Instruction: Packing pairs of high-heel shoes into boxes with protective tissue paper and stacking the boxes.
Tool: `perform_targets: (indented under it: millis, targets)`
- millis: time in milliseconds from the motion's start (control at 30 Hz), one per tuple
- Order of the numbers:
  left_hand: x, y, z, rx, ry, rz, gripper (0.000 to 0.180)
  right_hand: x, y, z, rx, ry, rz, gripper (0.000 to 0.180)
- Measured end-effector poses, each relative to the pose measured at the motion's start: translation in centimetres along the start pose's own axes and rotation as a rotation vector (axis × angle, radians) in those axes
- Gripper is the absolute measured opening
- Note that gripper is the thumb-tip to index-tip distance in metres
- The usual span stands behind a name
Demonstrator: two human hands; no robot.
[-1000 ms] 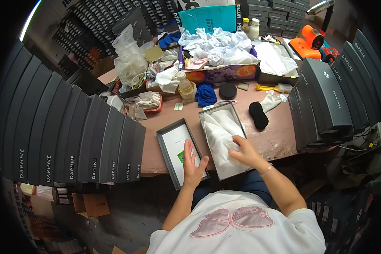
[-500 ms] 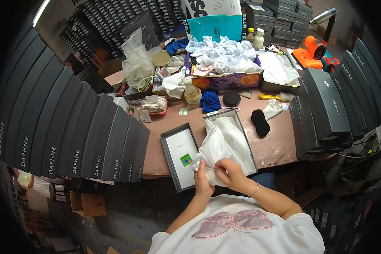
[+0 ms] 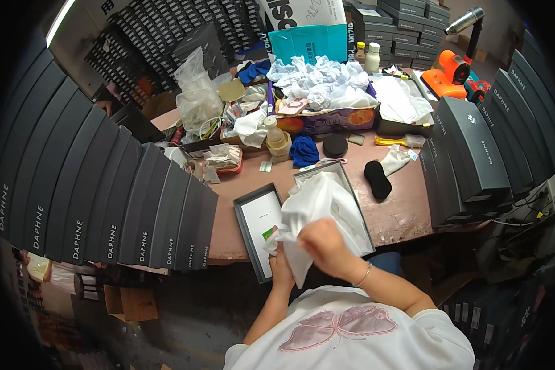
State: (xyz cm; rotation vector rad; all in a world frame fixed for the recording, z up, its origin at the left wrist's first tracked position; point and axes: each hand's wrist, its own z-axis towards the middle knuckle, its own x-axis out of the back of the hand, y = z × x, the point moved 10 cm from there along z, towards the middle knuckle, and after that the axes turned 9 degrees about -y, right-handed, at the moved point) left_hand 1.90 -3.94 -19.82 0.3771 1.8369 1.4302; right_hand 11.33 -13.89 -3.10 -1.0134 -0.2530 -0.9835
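Note:
White tissue paper (image 3: 336, 209) spreads loosely over an open grey shoebox (image 3: 356, 198) at the table's front edge. My left hand (image 3: 282, 271) grips the gathered paper at its left side; some of its fingers are hidden by the folds. Curled and blurred by motion, my right hand (image 3: 328, 248) is closed at the paper's near part, where a flap hangs down. Anything inside the paper is hidden. Left of the box lies its grey lid (image 3: 246, 228), with a white inside and a small green card (image 3: 268, 233) partly covered by paper.
Tall stacks of dark shoeboxes stand left (image 3: 111, 197) and right (image 3: 468, 148). Behind the work are a blue cloth (image 3: 304, 151), a round black tin (image 3: 335, 145), a glue bottle (image 3: 278, 142) and a carton of crumpled paper (image 3: 327, 120). A black pad (image 3: 377, 180) lies right of the box.
My right hand has risen slightly and moved left across the paper. The left hand has shifted left and slightly down, and a paper flap now hangs between the hands.

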Motion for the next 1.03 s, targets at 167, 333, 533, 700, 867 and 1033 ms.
perform_targets:
  millis: [167,333,533,700,867,1033]
  targets:
    - [-1.4,-3.3,-0.7,0.227,-0.178,-0.481,0.052,-8.3,-6.0,-3.7,0.107,-0.456,0.157,0.014]
    - [0.7,-3.4,1.1,0.257,-0.309,-0.343,0.055,3.4,-2.2,-1.2,-0.152,-0.230,0.449,0.030]
    - [-4.9,2.2,-0.3,0.429,-0.510,-0.512,0.054,5.3,6.5,-1.3,-0.362,-0.429,0.576,0.042]
    - [4.2,-3.0,2.9,0.167,-0.184,-0.655,0.050,4.0,7.5,-4.2,-0.399,-0.266,0.750,0.036]
    - [11.3,1.3,6.0,-0.066,0.202,-0.479,0.047,7.8,16.5,-9.3,-0.682,0.426,0.966,0.029]
    - [9.5,14.3,4.8,-0.169,0.508,-0.022,0.063,17.5,17.1,-9.5,-0.584,0.756,0.570,0.027]
